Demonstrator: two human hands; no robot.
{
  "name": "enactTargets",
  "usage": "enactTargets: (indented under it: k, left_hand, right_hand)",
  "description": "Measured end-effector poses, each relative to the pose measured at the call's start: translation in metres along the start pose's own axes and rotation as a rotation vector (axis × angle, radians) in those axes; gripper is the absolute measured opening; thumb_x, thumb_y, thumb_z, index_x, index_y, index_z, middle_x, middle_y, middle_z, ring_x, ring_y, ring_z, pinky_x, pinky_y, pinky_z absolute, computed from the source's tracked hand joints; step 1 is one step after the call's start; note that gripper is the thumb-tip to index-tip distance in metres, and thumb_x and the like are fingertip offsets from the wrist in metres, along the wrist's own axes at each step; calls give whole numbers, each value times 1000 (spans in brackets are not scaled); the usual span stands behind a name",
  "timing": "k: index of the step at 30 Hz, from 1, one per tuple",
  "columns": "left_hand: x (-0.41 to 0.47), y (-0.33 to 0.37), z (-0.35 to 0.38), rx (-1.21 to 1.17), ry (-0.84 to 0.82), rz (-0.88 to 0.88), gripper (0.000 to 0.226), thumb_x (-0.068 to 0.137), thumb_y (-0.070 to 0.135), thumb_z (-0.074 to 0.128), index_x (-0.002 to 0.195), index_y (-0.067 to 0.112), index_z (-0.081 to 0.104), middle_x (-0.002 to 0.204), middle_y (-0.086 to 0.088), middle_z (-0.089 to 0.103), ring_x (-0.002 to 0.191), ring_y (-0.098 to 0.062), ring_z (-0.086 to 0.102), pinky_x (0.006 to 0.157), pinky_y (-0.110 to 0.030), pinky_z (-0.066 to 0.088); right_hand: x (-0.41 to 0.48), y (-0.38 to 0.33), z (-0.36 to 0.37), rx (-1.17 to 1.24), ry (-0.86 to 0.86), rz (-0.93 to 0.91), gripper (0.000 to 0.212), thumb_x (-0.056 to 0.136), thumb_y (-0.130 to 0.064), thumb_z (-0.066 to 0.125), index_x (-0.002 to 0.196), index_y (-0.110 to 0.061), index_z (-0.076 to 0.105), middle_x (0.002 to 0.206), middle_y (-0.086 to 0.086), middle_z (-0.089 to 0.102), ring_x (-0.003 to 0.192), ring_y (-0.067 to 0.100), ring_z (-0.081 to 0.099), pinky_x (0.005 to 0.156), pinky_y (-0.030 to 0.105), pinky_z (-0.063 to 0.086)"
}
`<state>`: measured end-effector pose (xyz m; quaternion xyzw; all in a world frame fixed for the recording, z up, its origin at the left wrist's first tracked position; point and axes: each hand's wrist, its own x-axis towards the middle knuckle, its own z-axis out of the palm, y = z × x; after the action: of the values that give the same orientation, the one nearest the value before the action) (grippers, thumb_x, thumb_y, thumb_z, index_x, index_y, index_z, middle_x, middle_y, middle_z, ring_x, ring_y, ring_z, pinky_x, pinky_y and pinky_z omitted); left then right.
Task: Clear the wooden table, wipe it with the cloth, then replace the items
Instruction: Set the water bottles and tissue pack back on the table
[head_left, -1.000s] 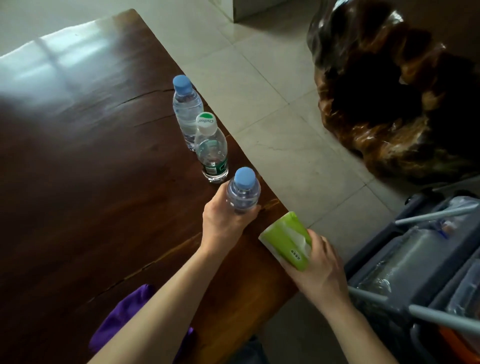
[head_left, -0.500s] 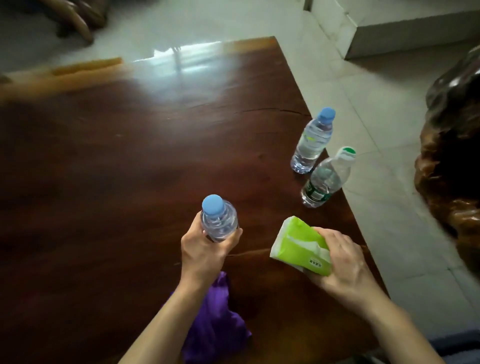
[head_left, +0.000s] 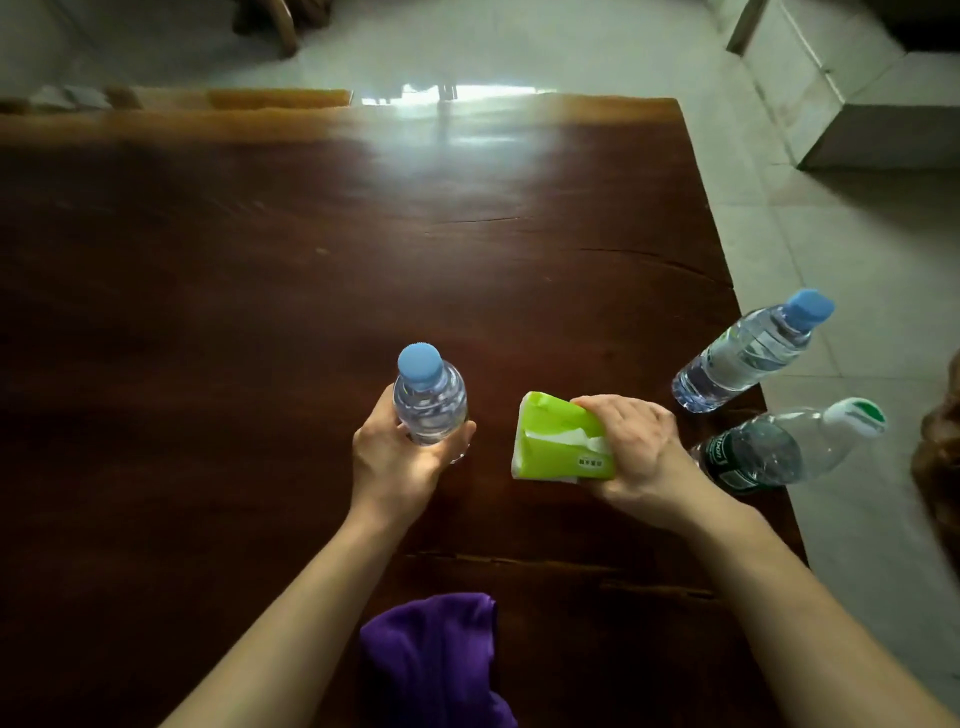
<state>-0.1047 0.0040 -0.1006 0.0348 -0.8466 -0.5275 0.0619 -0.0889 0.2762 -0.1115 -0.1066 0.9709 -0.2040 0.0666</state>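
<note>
My left hand (head_left: 397, 460) grips a clear water bottle with a blue cap (head_left: 428, 395), held upright over the middle of the dark wooden table (head_left: 260, 291). To its right, my right hand (head_left: 631, 449) holds a green tissue pack (head_left: 558, 444) just above the tabletop. Near the table's right edge stand a second blue-capped bottle (head_left: 748, 353) and a bottle with a green and white cap (head_left: 779, 449). A crumpled purple cloth (head_left: 436, 660) lies on the near part of the table between my forearms.
Pale floor tiles (head_left: 857, 249) run along the table's right edge and beyond its far edge. A grey step or plinth (head_left: 857, 104) sits at the upper right. A brown carved wooden object (head_left: 940, 447) shows at the right border.
The view has swung left, putting the table square in front. Both hands moved from the right edge toward the table's middle, carrying the bottle and the tissue pack. The two standing bottles stayed put.
</note>
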Motion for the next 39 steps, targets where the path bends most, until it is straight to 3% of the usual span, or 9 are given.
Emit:
enactTargets:
  k: [3,8,13,19,26,29,32,35,39]
  left_hand:
    - [11,-5,8,4,-5,-25,46,65,24,94,101,18,67,85,16,73,77,5,69,68,-7,47]
    - [14,-15,14,48,-26,-49,48,65,25,94,104,20,67,89,13,75,80,-1,71,72,-15,52]
    - [12,-19,16,71,-24,-58,47,66,28,93,102,20,65,87,18,71,82,7,67,70,-4,45]
    - [11,-21,13,68,-75,-50,56,68,31,92,113,23,61,98,19,69,92,9,64,77,-4,45]
    - [5,-20,10,79,-101,-44,67,70,32,91,126,18,57,114,7,70,107,-9,67,96,-39,53]
    - [0,-19,2,125,-111,-36,83,68,36,91,138,18,50,131,4,63,120,-14,62,105,-39,49]
    - [-14,-22,-11,204,-113,-22,90,69,38,90,145,22,43,142,5,55,131,-11,52,111,-33,43]
    - [-40,-26,-26,279,-164,-19,95,72,41,87,150,21,36,149,1,45,139,-11,41,113,-28,33]
    - [-79,-29,-42,339,-197,42,79,79,45,77,146,19,43,146,-3,50,137,-15,45,110,-27,35]
  right_hand:
    - [20,7,5,-22,-31,-20,81,74,-47,78,144,-29,42,140,-9,52,134,17,44,112,36,18]
    - [40,16,12,-71,-173,-23,81,78,-42,74,147,-29,35,147,-9,44,142,15,35,122,47,10]
    - [51,23,14,-78,-259,-35,84,77,-35,73,149,-27,31,150,-7,40,145,16,31,123,47,4]
    - [55,26,16,-87,-296,-43,86,77,-36,73,150,-29,28,151,-8,38,145,15,28,123,48,3]
    - [51,20,11,-129,-324,-31,94,77,-39,74,154,-28,21,157,-5,33,151,17,20,123,51,1]
    - [42,16,4,-151,-307,-21,113,73,-47,77,159,-29,7,162,-2,22,154,20,11,124,51,-1]
    - [25,6,-3,-176,-222,-8,118,73,-53,77,160,-30,1,166,1,16,155,22,7,125,47,0]
    - [0,-11,-8,-244,-120,-4,108,79,-53,74,161,-26,9,165,2,20,154,23,14,126,44,7]
    - [-45,-35,-4,-115,73,-52,72,81,-34,78,145,-16,51,148,8,51,137,28,47,116,39,36]
